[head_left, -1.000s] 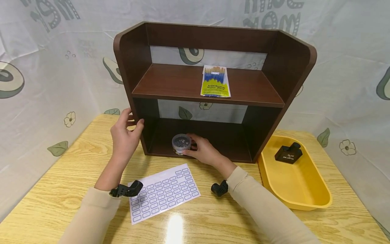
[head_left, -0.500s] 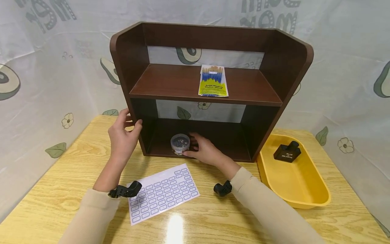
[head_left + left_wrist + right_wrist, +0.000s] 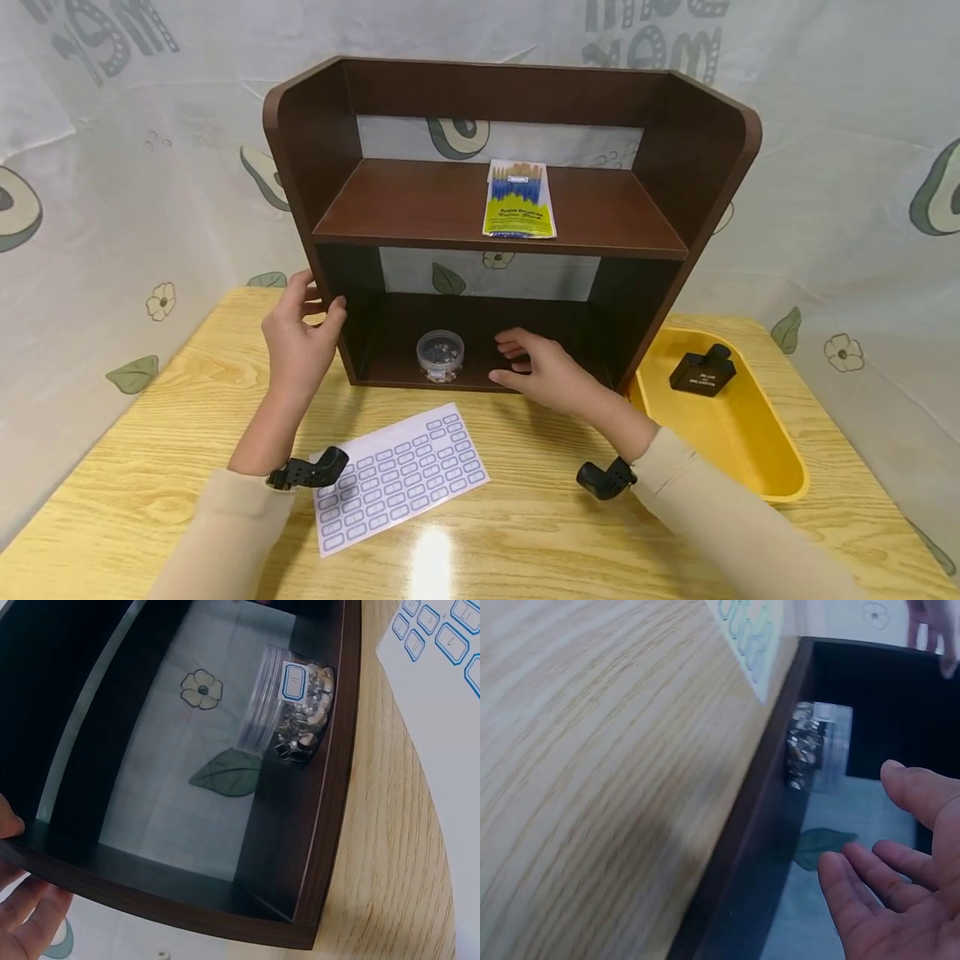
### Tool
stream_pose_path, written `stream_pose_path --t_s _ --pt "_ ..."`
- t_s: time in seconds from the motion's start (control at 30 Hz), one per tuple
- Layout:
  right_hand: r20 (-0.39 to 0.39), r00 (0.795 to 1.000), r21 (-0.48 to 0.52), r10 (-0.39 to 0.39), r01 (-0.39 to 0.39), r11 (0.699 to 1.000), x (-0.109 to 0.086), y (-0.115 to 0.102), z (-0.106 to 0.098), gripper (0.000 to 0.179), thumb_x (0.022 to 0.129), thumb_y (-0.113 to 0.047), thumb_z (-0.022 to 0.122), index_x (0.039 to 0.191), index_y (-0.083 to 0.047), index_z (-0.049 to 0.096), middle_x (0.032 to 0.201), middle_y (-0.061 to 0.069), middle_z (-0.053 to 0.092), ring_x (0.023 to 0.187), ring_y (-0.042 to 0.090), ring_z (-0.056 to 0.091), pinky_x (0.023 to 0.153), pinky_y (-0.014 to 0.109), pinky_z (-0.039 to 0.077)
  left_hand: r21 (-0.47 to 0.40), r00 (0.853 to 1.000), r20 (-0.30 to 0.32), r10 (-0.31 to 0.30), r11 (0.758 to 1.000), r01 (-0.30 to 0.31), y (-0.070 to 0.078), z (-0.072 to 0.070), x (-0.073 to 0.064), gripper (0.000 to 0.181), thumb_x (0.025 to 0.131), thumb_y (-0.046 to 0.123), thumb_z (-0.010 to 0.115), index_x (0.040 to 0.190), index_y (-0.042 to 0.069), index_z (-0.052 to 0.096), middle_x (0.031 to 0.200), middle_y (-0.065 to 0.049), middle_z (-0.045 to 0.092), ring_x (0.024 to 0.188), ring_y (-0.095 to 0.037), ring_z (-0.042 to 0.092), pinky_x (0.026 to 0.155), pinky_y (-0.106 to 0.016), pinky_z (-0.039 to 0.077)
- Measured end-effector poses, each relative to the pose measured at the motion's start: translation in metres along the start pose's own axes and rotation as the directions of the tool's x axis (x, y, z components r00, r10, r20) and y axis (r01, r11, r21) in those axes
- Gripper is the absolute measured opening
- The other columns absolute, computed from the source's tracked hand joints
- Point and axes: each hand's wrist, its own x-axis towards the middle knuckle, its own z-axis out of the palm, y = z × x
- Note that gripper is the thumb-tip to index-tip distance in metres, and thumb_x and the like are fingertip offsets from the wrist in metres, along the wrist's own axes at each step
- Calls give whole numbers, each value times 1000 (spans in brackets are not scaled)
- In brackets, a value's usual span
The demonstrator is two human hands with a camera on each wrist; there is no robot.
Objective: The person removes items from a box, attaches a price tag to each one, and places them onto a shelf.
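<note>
A dark brown wooden shelf unit [image 3: 480, 243] stands on the table. My left hand [image 3: 300, 337] grips its left side panel, thumb at the inner face and fingers around the outside. On the lower shelf, near the front edge, sits a clear round jar [image 3: 440, 357] of small shiny metallic pieces. A white label with a blue border [image 3: 295, 681] shows on the jar's side in the left wrist view. To the right of the jar is my right hand [image 3: 551, 371], holding nothing, its fingers loosely spread and apart from the jar.
A pack of artist brushes [image 3: 519, 200] lies on the upper shelf. In front of the unit is a sheet of blue-bordered stickers [image 3: 401, 479]. At the right, a yellow tray [image 3: 720, 429] holds a black bottle [image 3: 702, 372]. Patterned sheeting hangs behind.
My right hand has let go of the jar and drawn back to the right. The jar stays on the lower shelf, and my left hand keeps its grip on the side panel.
</note>
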Motion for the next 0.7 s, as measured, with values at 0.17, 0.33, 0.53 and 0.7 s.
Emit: stream_pose_path --t_s 0.17,0.33,0.53,0.7 --pt "-39 999 -8 -12 11 1000 -22 3 -19 50 99 -19 73 143 -1 56 140 21 64 128 37 62 107 52 55 7 1000 -1 9 1000 -9 0 0 -1 34 96 6 67 130 6 66 111 -25 75 93 -39 73 67 2 46" --pt "-97 994 -14 -41 40 999 -46 11 -40 40 98 -16 74 133 -2 63 132 17 69 121 37 66 102 48 59 3 1000 -3 7 1000 -7 2 -1 1 35 96 4 66 131 6 66 111 -24 75 91 -37 72 68 1 46" --pt "-141 989 -36 -37 32 999 -79 24 -73 25 99 -16 73 121 -6 70 122 12 72 107 24 71 91 24 61 3 1000 3 -4 1000 4 3 -1 1 35 96 5 65 131 5 65 110 -24 75 91 -36 72 69 1 46" --pt "-141 990 -117 13 -29 993 -100 33 -105 21 98 -20 74 116 -10 73 115 6 74 101 2 65 87 14 56 7 1000 -2 7 1000 -7 1 1 0 34 96 6 66 130 6 66 111 -24 75 92 -38 74 68 2 45"
